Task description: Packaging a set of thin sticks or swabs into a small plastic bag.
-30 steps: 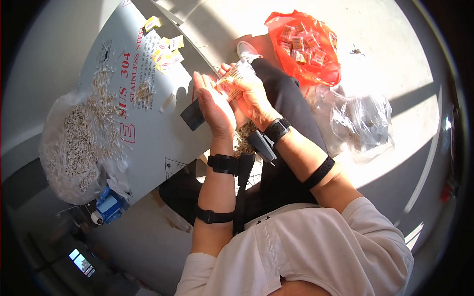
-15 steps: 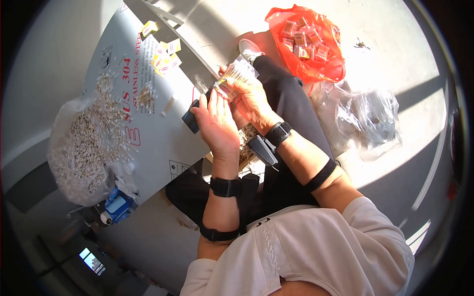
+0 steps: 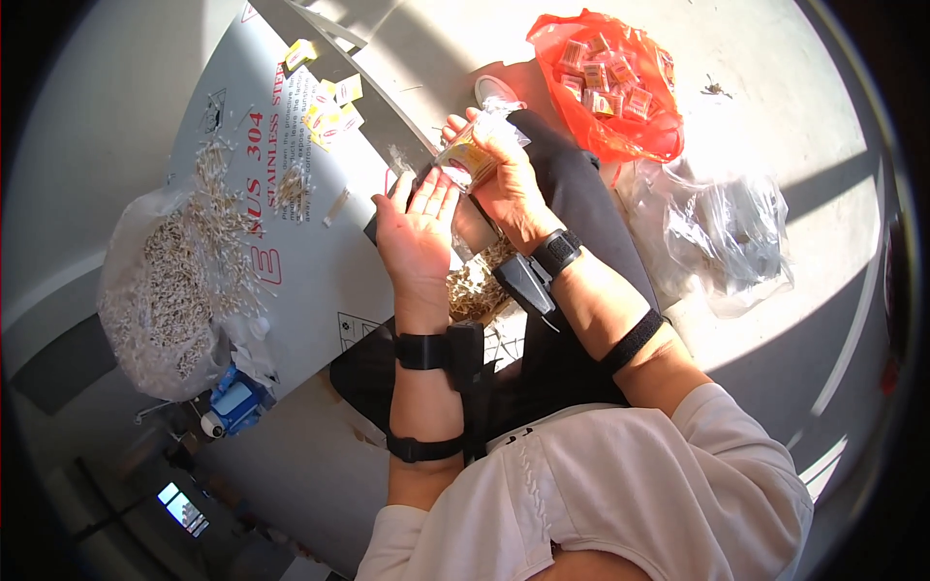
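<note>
A small clear plastic packet with a yellow and red label (image 3: 467, 163) is held in my right hand (image 3: 513, 194), the thumb lying over it. In the earlier frame, swab-like sticks show through its side. My left hand (image 3: 417, 232) is palm up with its fingers stretched out, the fingertips at the packet's lower end. They seem to touch it, though whether they bear any weight I cannot tell. Below my hands, a carton of loose cotton swabs (image 3: 478, 289) sits by my lap, partly hidden by my right wrist and its strapped-on device.
Left stands a table (image 3: 310, 261) with loose cotton swabs (image 3: 218, 213), a clear bag of swabs (image 3: 165, 305) and yellow label cards (image 3: 334, 116). A red plastic bag (image 3: 639, 145) holding several packets lies on the floor at the far right. Nearer is a clear plastic bag (image 3: 712, 242).
The packet has turned, so its label now faces up. My left hand has shifted slightly left and opened flatter; my right hand has moved a little to the right with the packet.
</note>
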